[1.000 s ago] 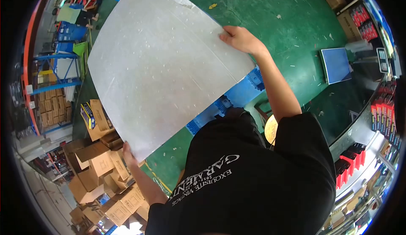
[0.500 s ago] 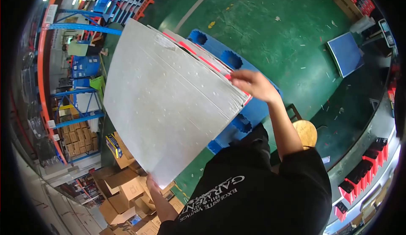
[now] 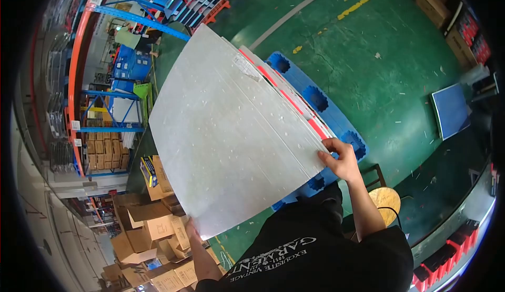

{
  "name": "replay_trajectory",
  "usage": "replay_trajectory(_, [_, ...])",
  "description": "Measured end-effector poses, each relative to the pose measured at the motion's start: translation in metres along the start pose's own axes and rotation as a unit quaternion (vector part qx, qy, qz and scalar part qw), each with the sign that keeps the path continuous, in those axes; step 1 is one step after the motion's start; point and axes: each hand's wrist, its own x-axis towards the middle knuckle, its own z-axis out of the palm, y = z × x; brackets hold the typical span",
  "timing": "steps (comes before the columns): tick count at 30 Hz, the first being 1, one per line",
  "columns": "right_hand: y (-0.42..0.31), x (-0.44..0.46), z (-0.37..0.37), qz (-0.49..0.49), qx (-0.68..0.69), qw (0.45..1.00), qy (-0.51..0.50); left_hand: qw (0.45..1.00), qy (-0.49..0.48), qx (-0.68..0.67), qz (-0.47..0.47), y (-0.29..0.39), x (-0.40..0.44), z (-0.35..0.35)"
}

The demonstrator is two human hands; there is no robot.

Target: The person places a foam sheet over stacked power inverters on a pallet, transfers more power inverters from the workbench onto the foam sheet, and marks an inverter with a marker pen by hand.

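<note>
A large pale grey sheet (image 3: 236, 129), scuffed and dotted with small specks, spreads across the middle of the view. My right hand (image 3: 342, 159) pinches its right corner, thumb on top and fingers curled at the edge. At the near-left corner, my left hand (image 3: 193, 231) grips the same sheet, its fingers partly hidden. Beneath the sheet's far edge show stacked boards with red edging (image 3: 286, 94), the rest of them covered. They lie over a blue plastic pallet (image 3: 344, 126) with round recesses.
Open cardboard boxes (image 3: 139, 244) crowd the floor at lower left. An orange and blue rack (image 3: 79, 81) stands on the left. A round wooden stool (image 3: 386, 203) is close by my right arm. Further right, a blue panel (image 3: 451, 110) lies on the green floor (image 3: 389, 76).
My right hand has gone from hovering at the stack's red edge to pinching the sheet's right corner. My left hand keeps its hold. The whole view has shifted.
</note>
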Motion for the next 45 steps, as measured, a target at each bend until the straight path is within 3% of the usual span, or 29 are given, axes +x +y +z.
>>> replay_trajectory(4, [0.01, -0.002, -0.001, 0.035, 0.064, 0.997, -0.023, 0.998, -0.036, -0.024, 0.037, -0.016, 0.036, -0.02])
replay_trajectory(7, [0.01, -0.001, 0.0, 0.05, 0.079, 0.995, -0.03, 0.998, -0.026, -0.052, -0.006, -0.027, 0.06, -0.035])
replay_trajectory(14, [0.007, 0.002, -0.007, 0.103, 0.138, 0.983, -0.072, 0.997, -0.057, -0.061, 0.007, -0.018, 0.041, -0.024])
replay_trajectory(19, [0.031, 0.022, -0.007, 0.069, 0.159, 0.985, -0.02, 0.994, -0.084, -0.07, -0.008, -0.001, 0.015, -0.009])
replay_trajectory(21, [0.027, 0.03, -0.004, 0.065, 0.175, 0.983, 0.0, 0.999, -0.027, -0.019, 0.027, 0.005, 0.009, -0.005])
replay_trajectory(23, [0.01, 0.033, -0.003, 0.051, 0.14, 0.989, 0.013, 0.999, -0.029, 0.003, 0.015, -0.027, 0.048, -0.033])
replay_trajectory(25, [0.009, 0.037, -0.005, 0.011, 0.085, 0.994, 0.064, 0.996, -0.044, 0.048, 0.053, -0.027, 0.043, -0.037])
replay_trajectory(26, [0.009, 0.039, -0.011, 0.001, 0.075, 0.994, 0.074, 0.991, -0.037, 0.059, 0.117, -0.053, 0.077, -0.052])
replay_trajectory(27, [0.008, 0.04, -0.017, -0.009, 0.066, 0.994, 0.082, 0.992, 0.008, 0.008, 0.129, -0.051, 0.072, -0.037])
replay_trajectory(28, [0.001, 0.041, -0.021, -0.019, 0.04, 0.995, 0.094, 0.971, -0.146, -0.021, 0.189, -0.076, 0.106, -0.073])
replay_trajectory(30, [-0.009, 0.039, -0.032, -0.034, 0.004, 0.993, 0.117, 0.983, -0.084, -0.013, 0.164, -0.064, 0.082, -0.065])
replay_trajectory(33, [-0.027, 0.032, -0.044, -0.024, -0.041, 0.983, 0.177, 0.983, -0.063, -0.072, 0.154, -0.039, 0.048, -0.063])
replay_trajectory(34, [-0.036, 0.03, -0.042, -0.03, -0.047, 0.98, 0.191, 0.993, -0.029, -0.096, 0.058, -0.042, 0.063, -0.069])
replay_trajectory(36, [-0.048, 0.022, -0.044, -0.048, -0.07, 0.973, 0.212, 0.989, -0.005, -0.139, 0.054, -0.028, 0.038, -0.07])
replay_trajectory(40, [-0.061, 0.005, -0.043, -0.063, -0.141, 0.951, 0.267, 0.962, -0.057, -0.267, 0.03, -0.061, 0.067, -0.084])
replay_trajectory(45, [-0.057, -0.036, -0.032, -0.154, -0.145, 0.898, 0.384, 0.95, -0.133, -0.282, -0.017, -0.115, 0.11, -0.068])
